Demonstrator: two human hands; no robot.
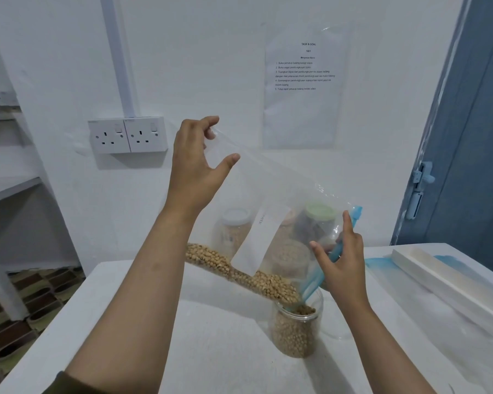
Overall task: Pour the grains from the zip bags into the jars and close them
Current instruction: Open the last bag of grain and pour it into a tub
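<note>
**Beans running from a tilted zip bag into the open jar**

Head view, looking down over both forearms. The left hand (195,166) is up high, thumb and forefinger pinching the bottom corner of the clear zip bag (271,200), the other fingers spread loose. The bag slopes down to the right, stretched out between the two hands, with a white label strip (258,240) across its face. Down at the low end the right hand (343,268) grips the bag's blue zip edge (336,251), fingers curled round it beside the mouth. A band of pale beans (239,268) lies along the bag's lower fold and slides toward the opening, which hangs right over the rim of the open glass jar (296,331).

That jar stands upright on the white counter (211,336), lidless, filled most of the way with the same beans. Behind it, seen through the plastic, stand more jars: one with a white lid (235,216) to the left, one with a pale green lid (320,210) to the right, and another lower one between them whose contents are too blurred to name. A long white tray (439,275) lies along the counter's right side, with a blue smear beside it.

On the wall behind, a double socket (127,135) sits to the left and a printed sheet (305,89) under plastic to the right. A blue door (473,137) fills the right edge.
</note>
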